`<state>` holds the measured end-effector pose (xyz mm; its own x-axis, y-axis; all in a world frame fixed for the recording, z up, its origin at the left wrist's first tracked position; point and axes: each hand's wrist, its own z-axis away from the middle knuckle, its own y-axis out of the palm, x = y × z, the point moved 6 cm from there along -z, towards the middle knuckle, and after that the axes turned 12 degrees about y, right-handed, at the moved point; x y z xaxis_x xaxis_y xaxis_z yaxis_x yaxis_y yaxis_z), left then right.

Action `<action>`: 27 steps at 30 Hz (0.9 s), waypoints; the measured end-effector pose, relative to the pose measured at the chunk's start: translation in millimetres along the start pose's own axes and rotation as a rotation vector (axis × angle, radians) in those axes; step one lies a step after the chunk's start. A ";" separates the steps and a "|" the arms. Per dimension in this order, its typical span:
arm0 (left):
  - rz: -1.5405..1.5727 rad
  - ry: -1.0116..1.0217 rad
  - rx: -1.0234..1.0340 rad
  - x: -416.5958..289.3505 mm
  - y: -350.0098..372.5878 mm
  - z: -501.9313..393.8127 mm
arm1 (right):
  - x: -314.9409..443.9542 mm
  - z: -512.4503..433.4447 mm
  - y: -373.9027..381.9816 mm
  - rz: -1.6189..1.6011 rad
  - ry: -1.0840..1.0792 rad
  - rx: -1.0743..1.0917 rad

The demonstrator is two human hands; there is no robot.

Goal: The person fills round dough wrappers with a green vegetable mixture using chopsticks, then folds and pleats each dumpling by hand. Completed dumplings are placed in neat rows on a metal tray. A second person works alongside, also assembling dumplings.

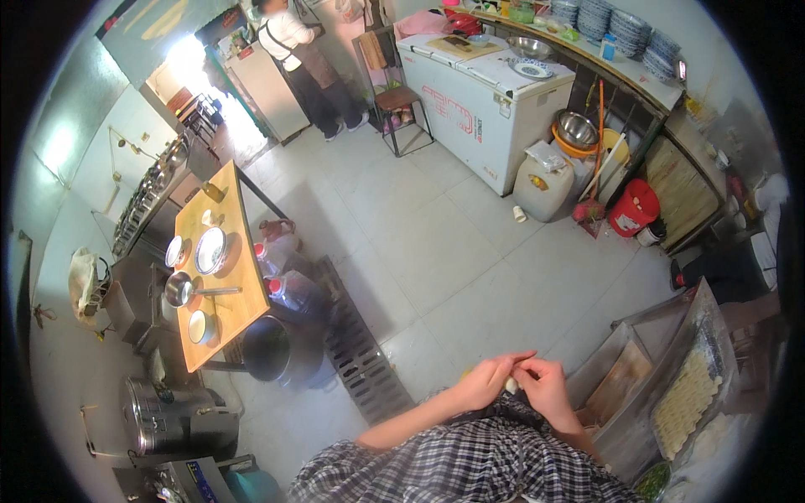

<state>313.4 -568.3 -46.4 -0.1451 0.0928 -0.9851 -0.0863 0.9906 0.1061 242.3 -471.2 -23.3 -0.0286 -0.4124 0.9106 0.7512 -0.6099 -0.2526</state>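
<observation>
In front of my checked apron, my left hand [489, 382] and my right hand [543, 385] meet, their fingertips pinched around a small whitish piece [512, 385]. It looks like dough, perhaps a dumpling, but my fingers cover most of it. To my right, a metal tray [709, 327] carries rows of pale dumplings [685, 409]. At the lower right, a bowl of chopped green filling [654, 483] is partly cut off by the rim of the picture.
A wooden table [242, 302] with bowls and a ladle stands at left, beside a floor drain grate [358, 352]. Across the room are a chest freezer [459, 107], a chair [396, 100] and a person [308, 56]. Another person's dark-clothed leg [723, 270] shows at right.
</observation>
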 end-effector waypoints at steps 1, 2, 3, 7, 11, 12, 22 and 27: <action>-0.022 -0.009 -0.005 -0.7 -1.0 -0.5 | 2.9 0.6 -1.0 0.047 -0.024 -0.027; -0.044 -0.018 -0.010 -1.9 -1.8 -1.2 | 8.8 0.5 -2.0 0.041 -0.074 -0.069; -0.066 -0.027 -0.016 -1.4 -1.0 -1.3 | 11.1 0.4 -1.7 0.030 -0.072 -0.064; -0.121 -0.196 -0.036 16.2 0.3 4.4 | 4.0 -3.5 -8.1 -0.053 0.006 -0.055; -0.062 -0.235 -0.051 33.5 7.3 5.8 | -8.0 -7.1 -13.6 -0.222 0.076 -0.078; -0.037 -0.253 -0.057 33.9 9.0 5.8 | -9.7 -6.9 -15.1 -0.215 0.084 -0.083; 0.400 -0.374 -0.070 29.9 24.1 1.0 | -21.8 -18.1 -17.4 -0.250 0.108 0.063; 0.500 -0.360 -0.129 6.7 30.7 -10.5 | -29.7 -11.0 3.0 -1.031 0.382 0.313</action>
<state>299.5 -538.3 -48.3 0.1406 0.5918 -0.7937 -0.2155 0.8008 0.5589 238.1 -468.2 -54.7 -0.8854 -0.0246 0.4641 0.3829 -0.6044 0.6986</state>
